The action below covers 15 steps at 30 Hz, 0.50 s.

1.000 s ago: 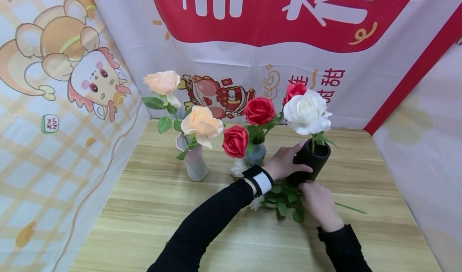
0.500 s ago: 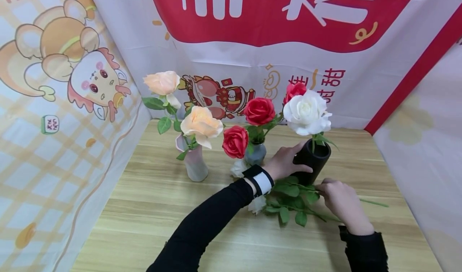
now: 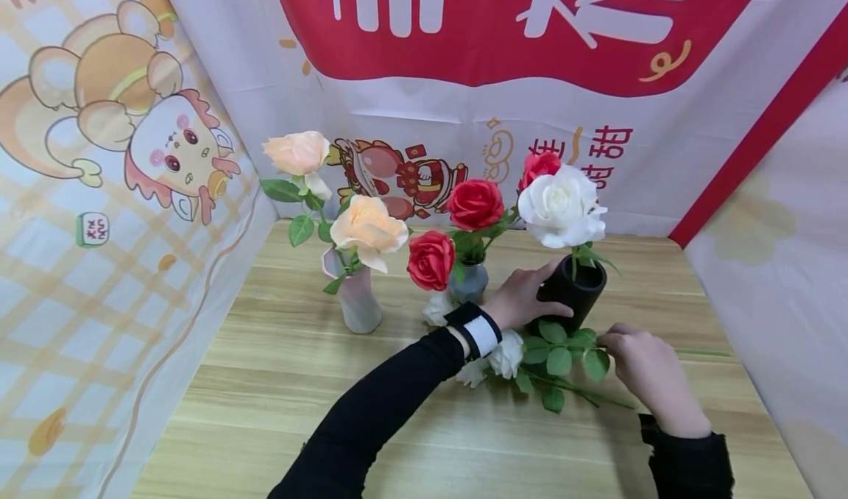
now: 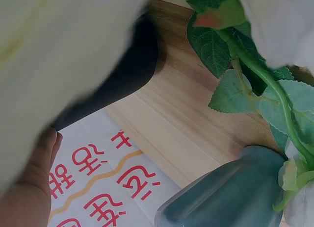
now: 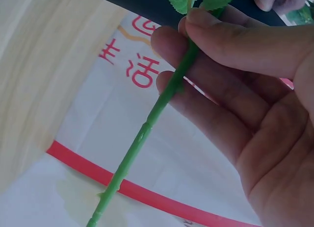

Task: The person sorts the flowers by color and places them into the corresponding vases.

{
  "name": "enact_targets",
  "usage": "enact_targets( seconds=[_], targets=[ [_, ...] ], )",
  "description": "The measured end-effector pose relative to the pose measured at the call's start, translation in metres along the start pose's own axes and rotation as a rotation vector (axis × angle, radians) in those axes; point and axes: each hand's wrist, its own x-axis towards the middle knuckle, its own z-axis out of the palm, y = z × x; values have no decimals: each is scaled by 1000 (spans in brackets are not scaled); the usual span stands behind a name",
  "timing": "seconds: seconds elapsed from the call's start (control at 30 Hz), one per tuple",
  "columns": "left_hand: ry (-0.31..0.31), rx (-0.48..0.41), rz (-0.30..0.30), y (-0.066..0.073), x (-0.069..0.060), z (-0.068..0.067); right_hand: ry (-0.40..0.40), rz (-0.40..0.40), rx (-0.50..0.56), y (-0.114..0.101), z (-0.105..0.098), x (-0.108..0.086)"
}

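Note:
My left hand (image 3: 521, 300) grips the side of a black vase (image 3: 578, 293), in which a white rose (image 3: 562, 206) stands. My right hand (image 3: 652, 370) pinches the green stem (image 5: 142, 134) of another white rose (image 3: 506, 353) just below its leaves, thumb against fingers in the right wrist view. That bloom is close to my left wrist, and the stem's bare end points right. A further white rose (image 3: 472, 373) lies on the table in front of it. In the left wrist view, a pale petal blur covers much of the black vase (image 4: 132, 65).
Red roses (image 3: 476, 204) stand in a grey-blue vase (image 3: 469, 283) left of the black one. Farther left, a pinkish-white vase (image 3: 360, 300) holds peach roses (image 3: 371, 227). Another white bloom (image 3: 438, 310) shows beside the grey-blue vase. Printed cloth walls (image 3: 430, 101) enclose the wooden table (image 3: 464, 447).
My right hand has moved right, drawing the pinched rose along by its stem; its white bloom has come out from behind my left wrist. The left hand stays on the black vase.

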Motion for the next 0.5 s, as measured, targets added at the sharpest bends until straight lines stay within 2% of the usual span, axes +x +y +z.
enact_targets(
  seconds=[0.37, 0.5],
  targets=[
    [-12, -25, 8, -3, -2, -2, 125, -79, 77, 2, -18, -2],
    [-16, -4, 18, -1, -2, -6, 166, -84, 99, 3, -24, -2]
  ],
)
